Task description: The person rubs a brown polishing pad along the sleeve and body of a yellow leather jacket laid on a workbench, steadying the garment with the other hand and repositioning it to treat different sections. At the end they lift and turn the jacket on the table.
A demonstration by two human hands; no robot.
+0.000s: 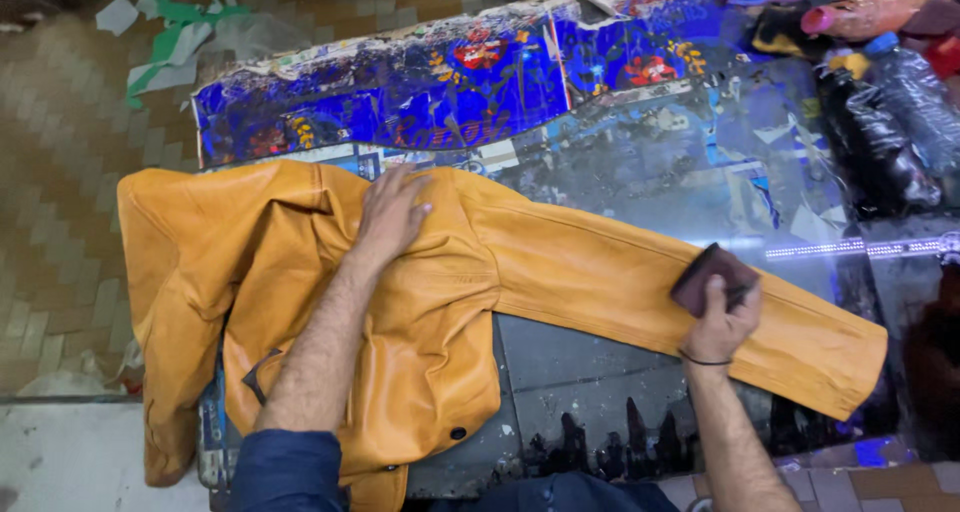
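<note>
A tan-yellow leather jacket is spread across the stained, glass-topped tabletop, one sleeve stretched out to the right. The left hand is laid flat on the jacket's shoulder, fingers extended and gripping nothing. The right hand is closed around a small dark brown rectangular pad, which is pressed against the sleeve. Dark plastic bottles are seen at the tabletop's far right.

A glass-topped worktop mirrors a bright light strip at right. Its far edge carries a blue flowered panel. Brown herringbone floor lies left, with paper scraps far left.
</note>
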